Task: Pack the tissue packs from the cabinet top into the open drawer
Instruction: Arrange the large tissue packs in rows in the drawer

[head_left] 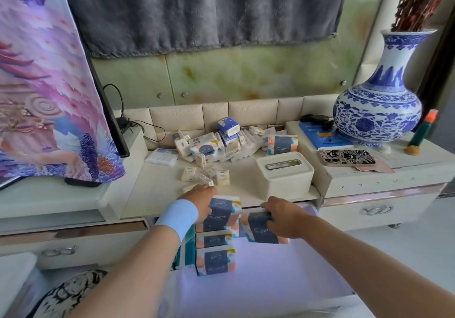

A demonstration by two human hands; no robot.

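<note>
**Both hands on tissue packs at the drawer's back edge**

The cabinet top (pixel 157 182) carries most of the clutter; its left end is hidden under a patterned cloth (pixel 49 83) and its right end runs out of view past a blue-and-white vase (pixel 378 110). Below its front edge the open drawer (pixel 283 268) shows a wide pale floor, bare across the middle and right; its front wall is cut off at the bottom of the view and both forearms cover its sides.

Along the drawer's left side stands a row of tissue packs (pixel 215 253) with dark bands, touching one another; what lies behind the left forearm cannot be made out. A white tissue box (pixel 285 177) sits at the front edge of the cabinet top, just right of centre. Behind it, toward the back edge, a loose heap of small packs (pixel 221 140) is blurred, so a count is not possible; a few more small packs (pixel 211 174) lie nearer the front edge.

The left hand (pixel 199 202) is closed around the upper pack (pixel 225 209) at the back of the drawer, fingers hidden behind it. The right hand (pixel 283 215) grips another pack (pixel 262 229) from above, fingers curled over its top edge, just right of the row.
</note>
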